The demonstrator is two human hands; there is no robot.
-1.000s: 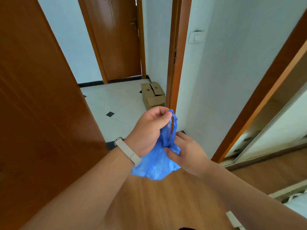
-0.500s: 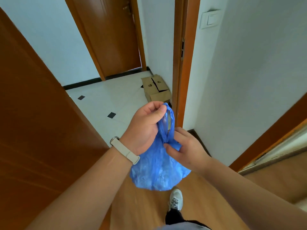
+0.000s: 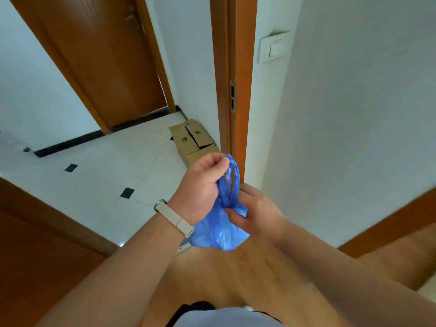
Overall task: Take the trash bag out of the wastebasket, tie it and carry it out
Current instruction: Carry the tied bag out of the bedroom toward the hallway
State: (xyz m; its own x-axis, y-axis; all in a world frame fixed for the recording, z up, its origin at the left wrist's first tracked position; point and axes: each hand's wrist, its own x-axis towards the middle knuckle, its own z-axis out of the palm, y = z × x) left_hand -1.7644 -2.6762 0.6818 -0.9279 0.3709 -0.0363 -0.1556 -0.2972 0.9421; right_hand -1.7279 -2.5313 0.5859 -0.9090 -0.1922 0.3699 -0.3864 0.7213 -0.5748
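Head view puts us at a doorway, wooden floor (image 3: 236, 274) underfoot and white tile (image 3: 113, 175) beyond, with a cardboard box (image 3: 192, 140) against the wall by the door frame (image 3: 236, 90) and a light switch (image 3: 273, 47) on the white wall. Our blue trash bag (image 3: 219, 230) is small, crinkled and gathered at its neck, held in the air between both hands. Our left hand (image 3: 200, 187) pinches its looped handles up; our right hand (image 3: 257, 208) pinches the neck below.
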